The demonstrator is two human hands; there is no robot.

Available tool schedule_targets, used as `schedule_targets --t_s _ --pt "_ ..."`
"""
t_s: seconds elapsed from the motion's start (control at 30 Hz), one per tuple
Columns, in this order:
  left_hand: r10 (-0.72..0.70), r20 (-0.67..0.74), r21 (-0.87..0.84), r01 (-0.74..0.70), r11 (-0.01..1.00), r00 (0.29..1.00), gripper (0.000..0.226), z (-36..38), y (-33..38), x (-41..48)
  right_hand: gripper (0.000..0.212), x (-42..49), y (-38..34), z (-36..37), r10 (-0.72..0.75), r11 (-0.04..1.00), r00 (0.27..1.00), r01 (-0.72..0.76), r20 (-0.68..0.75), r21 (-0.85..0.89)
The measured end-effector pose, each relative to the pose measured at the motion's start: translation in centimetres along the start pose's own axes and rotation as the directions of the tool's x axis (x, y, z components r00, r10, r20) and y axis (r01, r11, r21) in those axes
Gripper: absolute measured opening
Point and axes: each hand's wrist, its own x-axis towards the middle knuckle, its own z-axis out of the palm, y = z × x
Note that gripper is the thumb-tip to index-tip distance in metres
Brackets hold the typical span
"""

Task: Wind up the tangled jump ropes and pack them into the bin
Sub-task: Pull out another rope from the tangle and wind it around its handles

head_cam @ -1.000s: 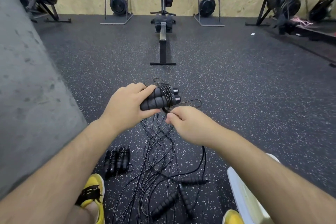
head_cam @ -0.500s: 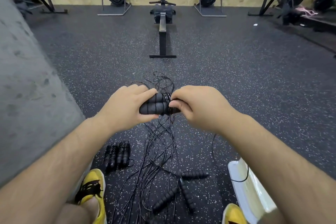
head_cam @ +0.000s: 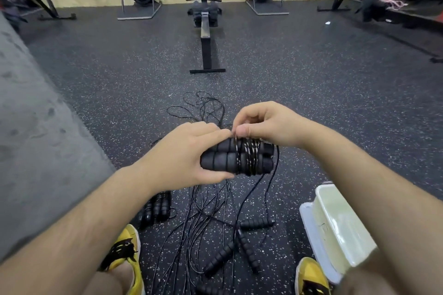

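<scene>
Jump ropes (head_cam: 208, 211) are seen lying in a loose black tangle on the speckled floor (head_cam: 311, 103), spread from twelve to six o'clock beneath the hands. Farthest left, at about eight o'clock from the frame's centre, a wound bundle (head_cam: 155, 208) is laid on the floor just beside a yellow shoe (head_cam: 127, 254). Next, the left hand (head_cam: 182, 158) is held above the tangle, its fingers (head_cam: 211, 129) curled round one end of a pair of foam handles (head_cam: 223, 160), which are held side by side. A cord (head_cam: 249, 153) is wrapped in several turns round the handles' right half. At one o'clock from the handles the right hand (head_cam: 266, 124) is placed, its thumb and fingers pinching the cord at the top of the wraps. At six o'clock, loose handles (head_cam: 256, 223) are scattered on the floor. A pale plastic bin (head_cam: 340, 225) is set on the floor at four o'clock, well apart from the wound bundle.
</scene>
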Motion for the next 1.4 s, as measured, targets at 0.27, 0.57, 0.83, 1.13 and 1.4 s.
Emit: schedule_targets --t_s 0.27,0.57,0.83,1.13,1.4 --pt "-0.151 -0.079 -0.151 0.138 0.979 0.985 0.063 -0.7 1.1 0.2 0.009 0.3 0.4 1.1 0.043 0.903 0.999 -0.044 0.011 0.426" --pt "-0.254 -0.208 -0.069 0.245 0.967 0.944 0.070 -0.9 0.2 1.1 0.040 0.5 -0.4 4.1 0.175 0.983 0.980 -0.179 -0.092 -0.030" --pt "-0.332 -0.135 0.098 0.347 0.933 0.933 0.075 -0.4 -3.4 0.8 0.022 0.6 -0.6 6.4 0.159 0.946 0.986 -0.167 -0.050 -0.279" --pt "-0.334 -0.071 0.102 0.340 0.935 0.940 0.105 0.1 -4.1 0.7 0.035 -0.4 -2.4 5.5 0.188 0.921 0.982 -0.181 -0.014 -0.346" --pt "-0.271 -0.061 0.337 0.276 0.900 0.961 0.100 0.0 -4.7 0.7 0.034 -2.5 -5.1 5.0 -0.051 0.776 0.998 0.014 -0.041 -0.630"
